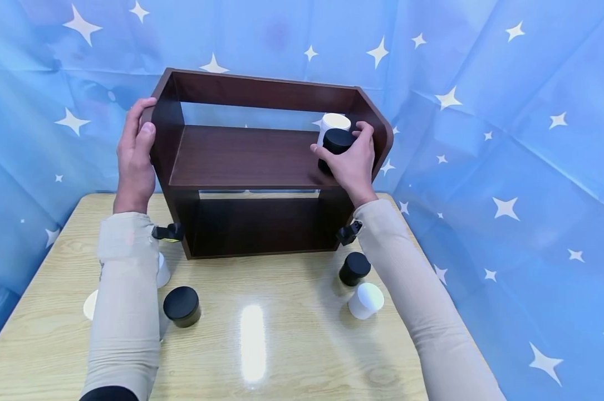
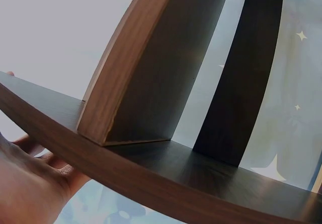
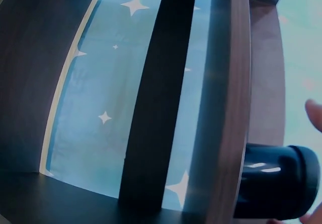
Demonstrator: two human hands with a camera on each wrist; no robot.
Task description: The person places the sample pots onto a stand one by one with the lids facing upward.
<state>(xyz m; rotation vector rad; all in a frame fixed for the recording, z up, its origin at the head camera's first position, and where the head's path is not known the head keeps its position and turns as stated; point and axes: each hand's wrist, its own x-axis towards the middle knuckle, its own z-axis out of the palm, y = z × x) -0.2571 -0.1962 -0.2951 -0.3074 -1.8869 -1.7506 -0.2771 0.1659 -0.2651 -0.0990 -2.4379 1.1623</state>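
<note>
A dark brown two-tier wooden shelf (image 1: 246, 156) stands on the table. My left hand (image 1: 135, 156) grips the edge of its left side panel (image 2: 146, 183), with thumb and fingers at the upper part. At the right end of the upper board stands a black lidded jar (image 1: 338, 142), in front of a white jar (image 1: 334, 121). Around the black jar my right hand (image 1: 354, 167) is spread. In the right wrist view the thumb (image 3: 315, 114) is apart from the black jar (image 3: 276, 181), while some fingertips show low beside its lid, their contact unclear.
Right of the table's middle are another black jar (image 1: 355, 268) and a white jar (image 1: 367, 301). A black jar (image 1: 182, 306) sits at the left, near white items (image 1: 163, 272) partly hidden by my left sleeve. A blue star-patterned curtain (image 1: 507, 167) surrounds the wooden table (image 1: 302, 345).
</note>
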